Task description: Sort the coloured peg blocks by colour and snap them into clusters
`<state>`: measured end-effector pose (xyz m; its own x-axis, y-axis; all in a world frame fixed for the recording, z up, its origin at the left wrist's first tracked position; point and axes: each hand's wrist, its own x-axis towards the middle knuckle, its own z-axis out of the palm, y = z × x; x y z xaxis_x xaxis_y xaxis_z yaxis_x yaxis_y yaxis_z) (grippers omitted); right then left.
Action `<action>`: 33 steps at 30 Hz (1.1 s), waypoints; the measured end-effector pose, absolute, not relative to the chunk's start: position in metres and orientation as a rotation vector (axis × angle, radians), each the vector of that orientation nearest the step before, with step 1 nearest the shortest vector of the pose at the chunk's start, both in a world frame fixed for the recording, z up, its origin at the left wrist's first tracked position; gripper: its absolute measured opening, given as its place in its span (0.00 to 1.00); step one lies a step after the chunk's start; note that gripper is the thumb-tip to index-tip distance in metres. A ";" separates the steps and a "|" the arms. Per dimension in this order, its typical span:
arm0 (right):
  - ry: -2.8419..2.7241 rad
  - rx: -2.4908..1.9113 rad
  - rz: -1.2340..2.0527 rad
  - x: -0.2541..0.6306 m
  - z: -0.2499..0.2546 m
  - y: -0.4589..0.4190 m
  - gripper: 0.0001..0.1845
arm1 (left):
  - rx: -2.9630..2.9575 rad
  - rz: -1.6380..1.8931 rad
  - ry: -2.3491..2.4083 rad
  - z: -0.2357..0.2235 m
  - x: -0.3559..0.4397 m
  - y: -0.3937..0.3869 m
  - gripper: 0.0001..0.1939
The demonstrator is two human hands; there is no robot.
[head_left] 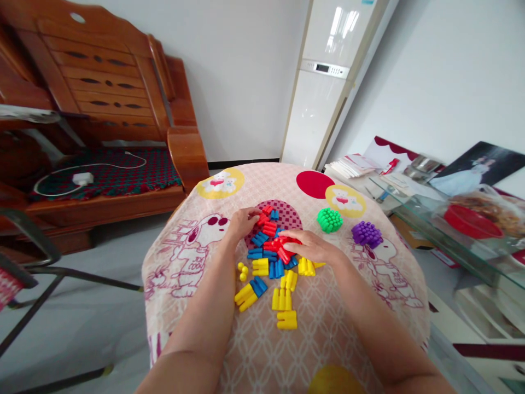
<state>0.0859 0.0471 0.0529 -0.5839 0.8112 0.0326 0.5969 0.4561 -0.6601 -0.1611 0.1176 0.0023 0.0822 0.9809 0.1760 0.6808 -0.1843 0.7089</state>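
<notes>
A heap of red, blue and yellow plastic peg blocks (270,262) lies in the middle of a round table under a pink cartoon-print cloth (197,257). My left hand (243,222) rests at the heap's far left edge, fingers curled around red blocks (267,223). My right hand (308,245) lies on the heap's right side, fingers closed over a red block (284,253). Yellow blocks (284,300) are scattered nearest to me. A green block cluster (330,220) and a purple block cluster (366,234) sit apart to the right.
A wooden sofa (123,98) with a charger and cable stands at the left. A tall white air conditioner (324,82) is behind the table. A glass side table (463,219) with papers, a red bowl and a photo is at the right. A metal chair frame (33,257) is at the left.
</notes>
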 end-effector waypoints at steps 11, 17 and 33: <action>-1.880 -1.325 0.868 0.110 0.010 0.009 0.27 | 1.911 0.846 1.558 -0.001 -0.157 0.120 0.17; -1.874 -1.248 0.999 0.087 0.035 -0.017 0.24 | 1.933 0.816 1.551 -0.003 -0.156 0.122 0.19; -1.801 -1.431 0.729 0.091 0.015 0.026 0.11 | 1.945 0.807 1.509 0.001 -0.155 0.121 0.16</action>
